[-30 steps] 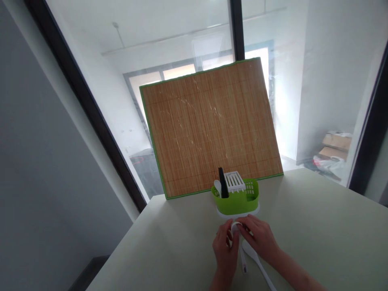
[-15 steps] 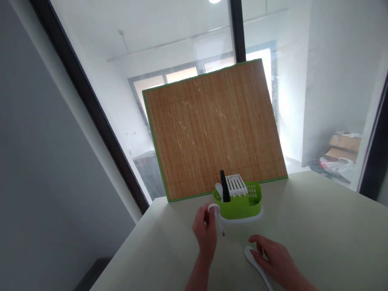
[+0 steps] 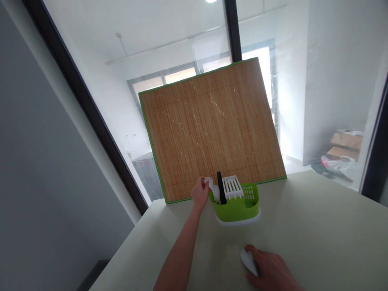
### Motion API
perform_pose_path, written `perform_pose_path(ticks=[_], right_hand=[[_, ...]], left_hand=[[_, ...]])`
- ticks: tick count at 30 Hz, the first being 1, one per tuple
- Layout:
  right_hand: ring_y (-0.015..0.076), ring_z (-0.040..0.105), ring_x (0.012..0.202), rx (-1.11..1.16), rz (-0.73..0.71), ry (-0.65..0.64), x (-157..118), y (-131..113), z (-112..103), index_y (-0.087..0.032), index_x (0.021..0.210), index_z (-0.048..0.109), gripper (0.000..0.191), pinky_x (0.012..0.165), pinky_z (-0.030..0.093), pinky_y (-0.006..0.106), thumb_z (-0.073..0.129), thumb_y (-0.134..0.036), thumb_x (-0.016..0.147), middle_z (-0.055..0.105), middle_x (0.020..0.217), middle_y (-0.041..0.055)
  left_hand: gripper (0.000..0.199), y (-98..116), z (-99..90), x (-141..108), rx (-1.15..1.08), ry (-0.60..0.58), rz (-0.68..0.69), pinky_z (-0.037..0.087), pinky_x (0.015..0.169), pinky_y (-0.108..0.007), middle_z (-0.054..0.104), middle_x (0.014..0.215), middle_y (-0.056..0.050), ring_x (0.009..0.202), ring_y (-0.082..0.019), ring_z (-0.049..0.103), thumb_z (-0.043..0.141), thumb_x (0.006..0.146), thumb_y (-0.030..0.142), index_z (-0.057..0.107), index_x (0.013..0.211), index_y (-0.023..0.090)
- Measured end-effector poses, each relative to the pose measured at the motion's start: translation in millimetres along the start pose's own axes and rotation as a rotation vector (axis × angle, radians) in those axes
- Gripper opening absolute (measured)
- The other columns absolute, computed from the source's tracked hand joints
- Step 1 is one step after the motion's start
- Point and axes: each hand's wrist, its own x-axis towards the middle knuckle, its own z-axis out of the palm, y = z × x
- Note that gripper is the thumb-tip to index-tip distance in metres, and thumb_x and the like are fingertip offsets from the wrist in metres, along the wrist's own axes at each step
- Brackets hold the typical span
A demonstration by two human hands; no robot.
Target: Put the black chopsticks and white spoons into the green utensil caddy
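At the left end of the green cutlery holder (image 3: 235, 212), my left hand (image 3: 200, 193) pinches a white spoon (image 3: 208, 181) by its bowl. Its handle is hidden behind the holder's wall and another white spoon (image 3: 216, 193) standing there. Black chopsticks (image 3: 221, 188) stand beside that spoon, left of a white slotted rack (image 3: 233, 186) on the holder. Nearer to me, my right hand (image 3: 269, 268) is closed about a larger white spoon (image 3: 249, 262) at the tabletop; the bowl shows and the handle is covered by the hand.
A bamboo mat (image 3: 209, 133) with green edging leans upright against the glass behind the holder. The pale table (image 3: 318, 226) carries the holder and mat. Beyond the glass lie cardboard boxes (image 3: 345, 141) and plastic bags.
My left hand has moved up and away from me, bringing its spoon from in front of the holder to its left end. My right hand has closed around the larger spoon.
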Motion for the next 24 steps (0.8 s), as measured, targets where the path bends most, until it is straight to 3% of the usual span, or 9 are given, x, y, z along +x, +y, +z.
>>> perform_pose_path(ticks=[4,8,12,17,19,21,24], right_hand=[[0.0293,0.064,0.083,-0.003,-0.012,0.009,1,-1,2,-0.022,0.121,0.051,0.053,0.066,0.035,0.032,0.055,-0.03,0.069,0.07,0.09,0.0066],[0.029,0.064,0.084,0.011,0.002,0.029,1,-2,3,-0.022,0.121,0.051,0.051,0.067,0.035,0.032,0.052,-0.028,0.071,0.069,0.092,0.0066],[0.0272,0.065,0.081,0.018,0.024,0.039,1,-3,3,-0.022,0.119,0.052,0.046,0.064,0.034,0.03,0.051,-0.027,0.073,0.07,0.089,0.0049],[0.0269,0.065,0.083,0.033,0.039,0.062,1,-4,1,-0.022,0.118,0.051,0.044,0.064,0.033,0.03,0.05,-0.031,0.075,0.07,0.091,0.0049],[0.0269,0.065,0.083,0.034,0.043,0.059,1,-5,0,-0.023,0.118,0.051,0.044,0.064,0.033,0.03,0.051,-0.031,0.074,0.07,0.091,0.0046],[0.0271,0.065,0.082,0.034,0.049,0.058,1,-6,0,-0.023,0.117,0.051,0.044,0.063,0.033,0.03,0.051,-0.031,0.073,0.07,0.088,0.0039],[0.0273,0.065,0.08,0.034,0.078,0.061,-2,-8,1,-0.022,0.114,0.051,0.044,0.061,0.034,0.03,0.052,-0.03,0.072,0.069,0.085,0.0036]], left_hand=[[0.023,-16,15.7,-1,0.048,-0.187,-0.04,0.037,0.061,-0.023,0.066,0.082,-0.001,0.075,-0.015,0.061,0.051,0.084,0.033,0.055,0.102,0.02],[0.02,-21,24.2,-1,0.078,-0.291,-0.072,0.037,0.059,-0.021,0.067,0.079,-0.002,0.074,-0.015,0.062,0.058,0.079,0.034,0.059,0.091,0.019],[0.021,-17,28.2,-2,0.144,-0.318,-0.131,0.039,0.061,-0.023,0.067,0.081,-0.004,0.078,-0.018,0.062,0.063,0.073,0.036,0.06,0.084,0.019],[0.03,-11,25.2,-2,0.192,-0.315,-0.183,0.04,0.064,-0.026,0.067,0.085,-0.006,0.082,-0.021,0.062,0.067,0.069,0.039,0.058,0.09,0.02],[0.034,-8,20.0,-7,0.181,-0.279,-0.186,0.039,0.063,-0.026,0.066,0.083,-0.005,0.079,-0.02,0.062,0.064,0.071,0.043,0.056,0.096,0.021],[0.034,-7,14.0,-20,0.099,-0.158,-0.173,0.038,0.06,-0.025,0.063,0.077,-0.002,0.073,-0.018,0.06,0.058,0.077,0.045,0.053,0.1,0.021],[0.028,-8,9.0,-64,-0.152,0.041,-0.157,0.037,0.057,-0.022,0.054,0.065,0.002,0.062,-0.013,0.054,0.047,0.083,0.044,0.05,0.099,0.02]])
